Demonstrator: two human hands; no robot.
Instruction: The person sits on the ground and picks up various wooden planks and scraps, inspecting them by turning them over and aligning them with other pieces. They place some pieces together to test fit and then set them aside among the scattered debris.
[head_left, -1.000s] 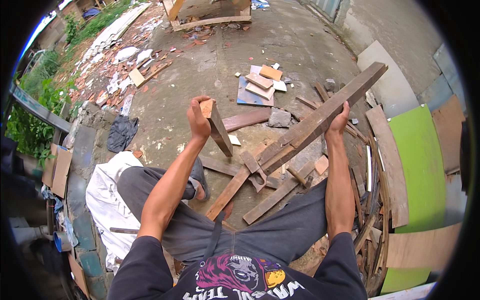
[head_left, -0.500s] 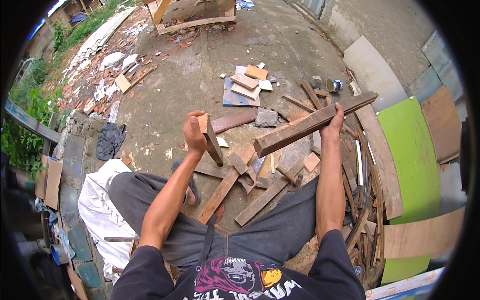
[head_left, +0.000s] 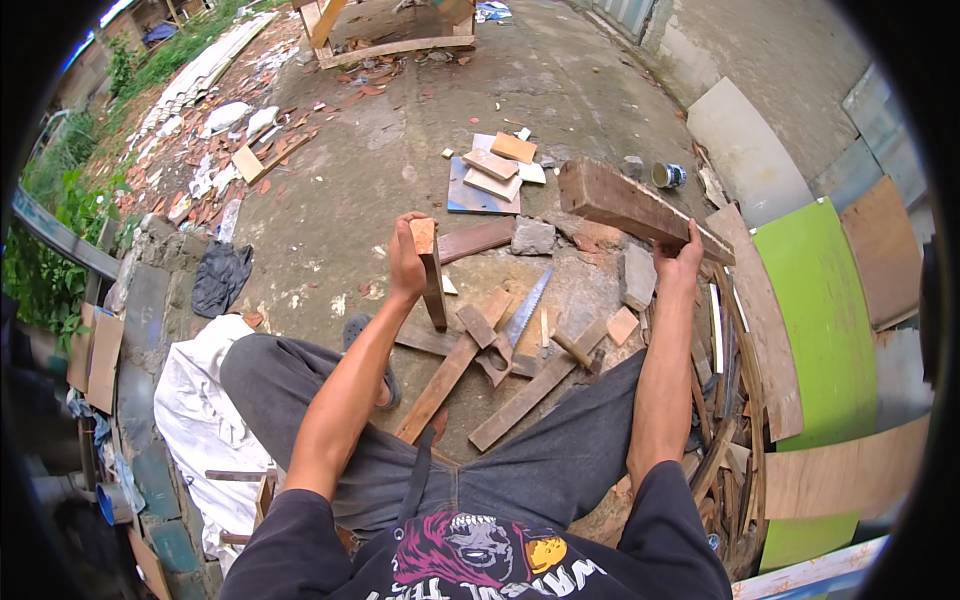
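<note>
My left hand (head_left: 407, 258) is closed round a short wooden block (head_left: 431, 268), its pale cut end facing up. A thick, dark wooden beam (head_left: 630, 205) is held up in my right hand (head_left: 680, 256), gripped near its right end, with its square end pointing to the far left. Between my knees, a handsaw (head_left: 524, 315) with a wooden handle rests by a plank (head_left: 455, 370). To its right, a hammer (head_left: 574, 352) lies across another plank (head_left: 535, 395). The fingers under the beam are partly hidden.
Beyond my hands lie stacked small boards (head_left: 492, 172), a grey stone (head_left: 533, 237) and an open tin (head_left: 668, 175). Scrap wood (head_left: 735, 400) and a green panel (head_left: 815, 320) line the right side. A white sack (head_left: 205, 400) lies by my left leg; a wooden frame (head_left: 395, 50) stands far off.
The beam has turned in my right hand: its near end has swung away and up, uncovering the saw blade. My left hand has moved slightly right with the block.
</note>
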